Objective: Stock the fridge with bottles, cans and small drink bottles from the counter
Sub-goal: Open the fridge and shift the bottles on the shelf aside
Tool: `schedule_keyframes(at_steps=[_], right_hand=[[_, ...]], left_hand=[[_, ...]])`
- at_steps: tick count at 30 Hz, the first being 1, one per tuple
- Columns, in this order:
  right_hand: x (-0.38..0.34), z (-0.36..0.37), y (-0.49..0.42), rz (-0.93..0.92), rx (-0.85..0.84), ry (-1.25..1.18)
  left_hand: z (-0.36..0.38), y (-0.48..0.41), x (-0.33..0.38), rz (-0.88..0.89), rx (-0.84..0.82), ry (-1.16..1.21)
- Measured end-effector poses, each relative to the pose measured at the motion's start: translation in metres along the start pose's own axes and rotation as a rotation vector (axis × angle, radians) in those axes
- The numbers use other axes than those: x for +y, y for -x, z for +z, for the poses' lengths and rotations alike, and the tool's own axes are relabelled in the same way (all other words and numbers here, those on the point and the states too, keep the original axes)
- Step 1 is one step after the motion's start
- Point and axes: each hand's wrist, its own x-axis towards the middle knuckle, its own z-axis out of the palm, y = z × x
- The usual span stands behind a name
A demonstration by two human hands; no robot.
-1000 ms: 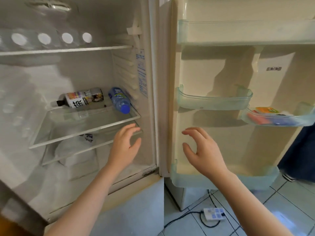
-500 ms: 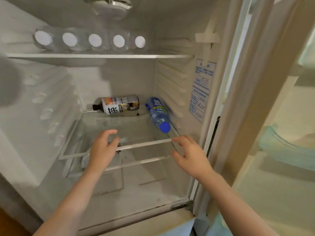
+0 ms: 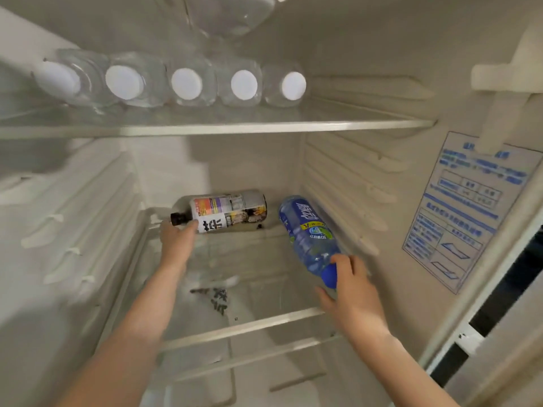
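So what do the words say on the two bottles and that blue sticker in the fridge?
"茶" (it looks like that): a big black character on the tea bottle; its small print is blurred.
White characters on the blue water bottle: too blurred to read.
Blue print on the wall sticker: too small to read.

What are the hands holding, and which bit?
The left hand holds the tea bottle by its neck; the right hand holds the water bottle by its cap end.
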Motion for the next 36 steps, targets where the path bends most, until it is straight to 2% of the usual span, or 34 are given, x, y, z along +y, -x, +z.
schedule_keyframes(at_steps=[10,16,20,23,26,31,36], right_hand=[[-0.011,-0.003,-0.004,-0.047,0.07,-0.081],[-0.035,-0.017,-0.022,-0.195,0.281,-0.144],[-0.053,-0.035,-0.048,-0.229,0.362,-0.151],[-0.067,-0.047,-0.068,-0.258,0.401,-0.121],[-0.079,-0.06,-0.085,-0.28,0.399,-0.093],[-0.089,-0.079,-0.115,-0.267,0.378,-0.105],[-0.091,-0.082,-0.144,-0.28,0.35,-0.079]], left_hand=[[0.005,-0.05,0.001,-0.226,0.064,0.19],[-0.002,-0.066,0.003,-0.339,-0.031,0.246],[-0.001,-0.069,0.005,-0.309,0.04,0.244],[0.008,-0.065,0.02,-0.158,0.135,0.27],[0.019,-0.052,0.044,0.055,0.221,0.156],[0.033,-0.023,0.082,0.529,0.199,-0.014],[0.034,-0.011,0.107,0.71,0.14,-0.209]])
